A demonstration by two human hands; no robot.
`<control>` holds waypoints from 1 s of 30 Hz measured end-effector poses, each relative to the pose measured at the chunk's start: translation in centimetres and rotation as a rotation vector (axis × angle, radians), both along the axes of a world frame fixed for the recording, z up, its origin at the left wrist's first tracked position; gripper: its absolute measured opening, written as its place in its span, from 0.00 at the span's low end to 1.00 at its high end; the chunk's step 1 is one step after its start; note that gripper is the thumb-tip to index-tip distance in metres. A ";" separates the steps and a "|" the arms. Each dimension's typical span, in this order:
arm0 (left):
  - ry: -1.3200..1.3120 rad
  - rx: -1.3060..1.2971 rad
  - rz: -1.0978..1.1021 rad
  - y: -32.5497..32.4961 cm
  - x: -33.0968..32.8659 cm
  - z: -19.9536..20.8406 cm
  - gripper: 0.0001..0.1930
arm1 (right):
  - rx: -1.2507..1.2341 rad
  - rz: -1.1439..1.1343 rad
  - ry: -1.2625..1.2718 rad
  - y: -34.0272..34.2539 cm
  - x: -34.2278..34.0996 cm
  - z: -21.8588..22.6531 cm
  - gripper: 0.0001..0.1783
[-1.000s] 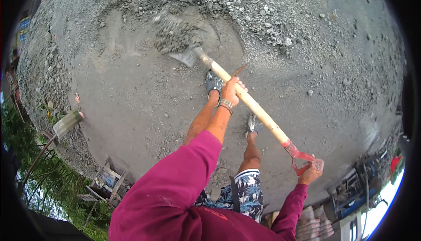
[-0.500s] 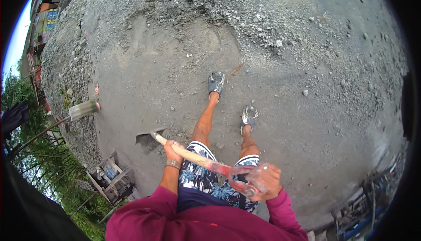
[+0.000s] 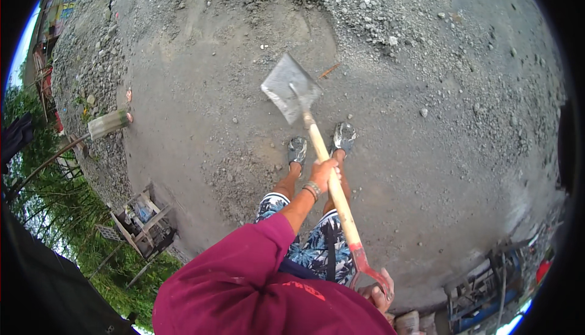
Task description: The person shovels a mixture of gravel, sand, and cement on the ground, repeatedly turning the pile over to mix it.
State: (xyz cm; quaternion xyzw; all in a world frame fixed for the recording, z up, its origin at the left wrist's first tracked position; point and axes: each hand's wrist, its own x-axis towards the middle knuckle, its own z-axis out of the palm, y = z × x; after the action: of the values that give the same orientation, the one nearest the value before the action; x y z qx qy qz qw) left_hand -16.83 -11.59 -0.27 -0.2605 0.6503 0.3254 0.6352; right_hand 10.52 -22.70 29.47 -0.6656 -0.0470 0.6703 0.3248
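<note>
My left hand (image 3: 325, 174) is closed around the middle of the pale wooden shaft of a shovel (image 3: 337, 204). At the near end, my right hand (image 3: 382, 295) grips the red D-shaped handle, partly behind it. The shovel points away from me, slightly to the left. Its square grey metal blade (image 3: 286, 85) is beyond my feet, with no gravel seen on it. Whether the blade touches the ground, I cannot tell. Both feet, in grey-and-white shoes (image 3: 344, 137), stand close together on the grey ground, near the shaft.
Loose gravel (image 3: 378, 21) is heaped at the far side, with a stony bank (image 3: 91, 54) along the left. A thin brown stick (image 3: 329, 70) lies by the blade. Wooden frames (image 3: 143, 222) stand at the left, near a pole with a pale block (image 3: 109, 124). Stacked clutter (image 3: 481, 292) sits at the near right.
The shovel blade has swung from low on the left to beyond my feet. My left hand moved right and forward; my right hand came down closer to my body. My feet shifted closer together.
</note>
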 end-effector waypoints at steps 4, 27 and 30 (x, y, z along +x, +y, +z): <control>0.050 -0.108 -0.157 0.6 1.1 -2.3 0.08 | -0.079 -0.002 -0.039 0.1 -1.9 0.5 0.38; 0.106 -0.154 -0.380 -2.6 -2.1 -2.4 0.08 | -0.172 -0.175 -0.105 -7.3 -4.8 -0.4 0.33; 0.119 -0.126 -0.387 -0.3 -6.5 -4.8 0.09 | -0.170 -0.273 -0.064 -4.1 -9.6 -2.0 0.32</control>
State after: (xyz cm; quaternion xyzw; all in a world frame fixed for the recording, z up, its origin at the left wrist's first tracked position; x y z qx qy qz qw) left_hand -23.38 -11.85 -5.08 -0.1501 0.7435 0.1709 0.6289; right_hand 0.90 -26.78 27.43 -0.7120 0.0905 0.5998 0.3539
